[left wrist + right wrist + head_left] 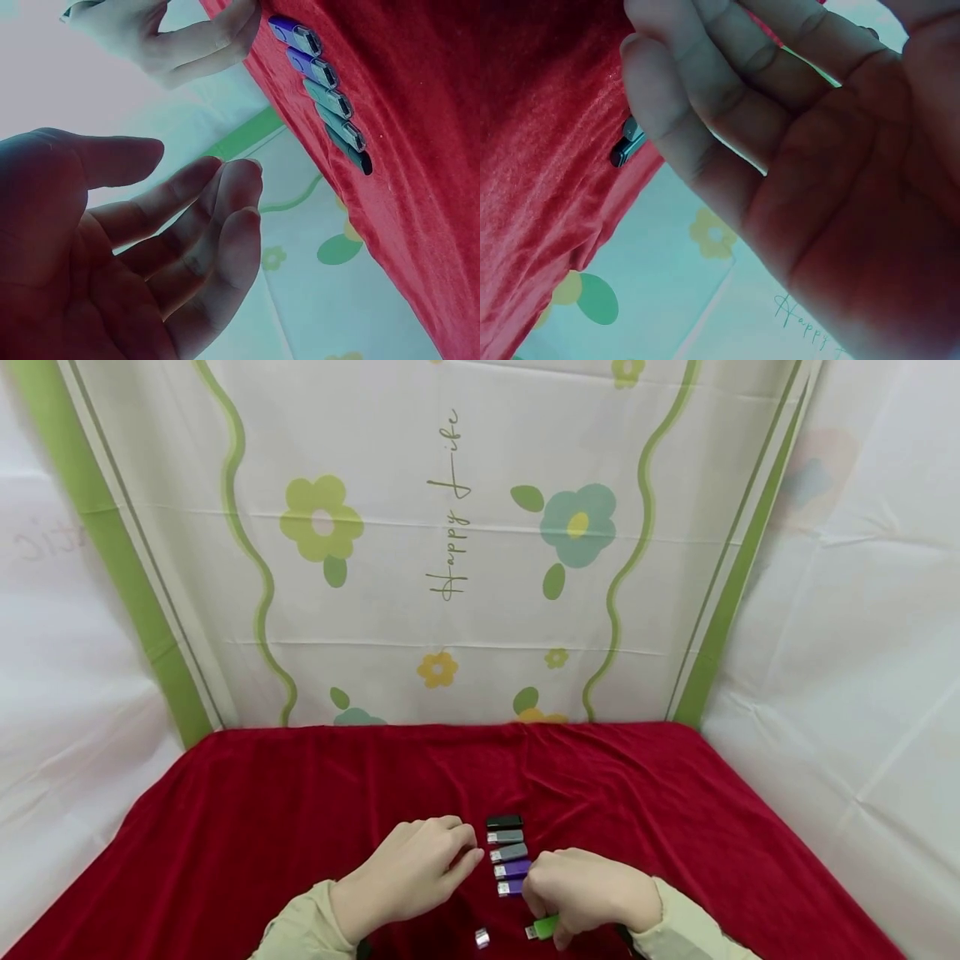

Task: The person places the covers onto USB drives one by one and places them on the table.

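A green USB flash drive [546, 927] lies low in the head view, its metal plug pointing left. My right hand [588, 889] pinches it between thumb and fingers; in the right wrist view those fingertips are cut off. To the left, my left hand [416, 868] holds nothing, its fingers loosely bent, as the left wrist view also shows. Between the hands runs a column of USB drives: a black one [504, 822], two grey ones [510, 837] and two purple ones [517, 869]. The right fingers partly cover the purple pair.
Nearer the front edge of the view lies a small shiny silver piece [482, 937]. A red velvet cloth [300, 802] covers the table. Behind it hangs a white curtain [480, 560] with flowers, and white sheets [847, 635] stand at both sides.
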`<act>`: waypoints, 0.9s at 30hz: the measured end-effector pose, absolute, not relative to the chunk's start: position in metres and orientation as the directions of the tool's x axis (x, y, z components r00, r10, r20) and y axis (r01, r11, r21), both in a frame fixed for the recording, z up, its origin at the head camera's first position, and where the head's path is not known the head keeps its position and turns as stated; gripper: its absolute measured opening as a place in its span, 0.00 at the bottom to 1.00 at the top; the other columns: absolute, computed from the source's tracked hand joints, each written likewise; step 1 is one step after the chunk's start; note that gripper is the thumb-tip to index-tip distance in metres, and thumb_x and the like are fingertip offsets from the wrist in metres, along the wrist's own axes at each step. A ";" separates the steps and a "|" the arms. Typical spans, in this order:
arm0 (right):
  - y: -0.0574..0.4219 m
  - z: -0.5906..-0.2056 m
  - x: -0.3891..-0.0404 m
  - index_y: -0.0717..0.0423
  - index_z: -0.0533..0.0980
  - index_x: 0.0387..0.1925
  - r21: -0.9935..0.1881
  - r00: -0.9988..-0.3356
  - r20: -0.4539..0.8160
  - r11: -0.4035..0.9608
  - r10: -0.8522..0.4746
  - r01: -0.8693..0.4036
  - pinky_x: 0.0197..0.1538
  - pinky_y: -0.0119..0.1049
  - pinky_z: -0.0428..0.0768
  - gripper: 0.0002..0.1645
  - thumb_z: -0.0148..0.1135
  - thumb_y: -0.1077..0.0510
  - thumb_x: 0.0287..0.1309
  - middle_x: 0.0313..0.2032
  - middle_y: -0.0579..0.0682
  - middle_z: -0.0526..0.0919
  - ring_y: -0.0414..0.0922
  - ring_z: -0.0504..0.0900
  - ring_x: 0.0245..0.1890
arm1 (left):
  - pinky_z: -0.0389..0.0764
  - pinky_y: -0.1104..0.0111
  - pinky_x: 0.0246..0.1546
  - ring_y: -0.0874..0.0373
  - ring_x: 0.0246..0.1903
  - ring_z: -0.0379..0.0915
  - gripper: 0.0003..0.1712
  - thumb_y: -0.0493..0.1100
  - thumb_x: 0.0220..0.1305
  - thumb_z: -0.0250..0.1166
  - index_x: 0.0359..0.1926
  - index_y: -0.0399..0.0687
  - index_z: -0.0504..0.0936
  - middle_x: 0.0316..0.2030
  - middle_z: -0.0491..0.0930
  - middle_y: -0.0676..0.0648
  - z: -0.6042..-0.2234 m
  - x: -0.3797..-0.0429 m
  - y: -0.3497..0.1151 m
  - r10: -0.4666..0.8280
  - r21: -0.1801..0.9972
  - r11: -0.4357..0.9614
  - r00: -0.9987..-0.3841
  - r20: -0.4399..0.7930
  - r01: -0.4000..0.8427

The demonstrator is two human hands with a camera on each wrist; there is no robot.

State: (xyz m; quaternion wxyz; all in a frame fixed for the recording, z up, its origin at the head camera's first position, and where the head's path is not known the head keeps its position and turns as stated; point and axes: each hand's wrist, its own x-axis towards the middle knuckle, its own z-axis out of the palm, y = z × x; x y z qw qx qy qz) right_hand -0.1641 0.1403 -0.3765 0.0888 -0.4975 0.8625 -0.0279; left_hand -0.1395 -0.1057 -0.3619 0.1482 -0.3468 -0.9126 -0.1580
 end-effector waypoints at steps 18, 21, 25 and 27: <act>0.145 -0.364 -0.165 0.40 0.74 0.12 -0.122 -0.411 -0.035 0.412 -0.911 -0.903 0.21 0.19 0.62 0.19 0.79 0.61 0.29 0.16 0.28 0.64 0.26 0.60 0.19 | 0.65 0.76 0.16 0.72 0.18 0.62 0.08 0.45 0.65 0.65 0.28 0.56 0.79 0.23 0.68 0.63 -0.363 -0.135 -0.103 0.603 0.168 0.709 -0.712 0.359 0.685; 0.149 -0.358 -0.166 0.41 0.79 0.17 -0.142 -0.431 -0.014 0.428 -0.902 -0.892 0.25 0.18 0.66 0.16 0.78 0.62 0.31 0.21 0.28 0.69 0.25 0.66 0.22 | 0.67 0.74 0.16 0.70 0.19 0.66 0.09 0.46 0.63 0.67 0.27 0.57 0.78 0.25 0.71 0.62 -0.365 -0.132 -0.099 0.625 0.112 0.710 -0.695 0.354 0.695; 0.152 -0.352 -0.167 0.41 0.79 0.19 -0.160 -0.465 -0.008 0.460 -0.885 -0.874 0.25 0.19 0.67 0.16 0.77 0.63 0.32 0.23 0.29 0.70 0.26 0.68 0.22 | 0.66 0.73 0.15 0.69 0.18 0.67 0.13 0.50 0.59 0.70 0.24 0.57 0.75 0.23 0.70 0.60 -0.372 -0.125 -0.091 0.684 -0.003 0.689 -0.650 0.332 0.724; 0.153 -0.349 -0.167 0.41 0.78 0.19 -0.159 -0.480 -0.005 0.474 -0.877 -0.866 0.25 0.20 0.67 0.16 0.77 0.64 0.32 0.23 0.29 0.70 0.27 0.68 0.22 | 0.65 0.74 0.14 0.69 0.18 0.65 0.15 0.52 0.59 0.70 0.23 0.57 0.75 0.22 0.68 0.60 -0.375 -0.122 -0.087 0.707 -0.035 0.677 -0.638 0.304 0.735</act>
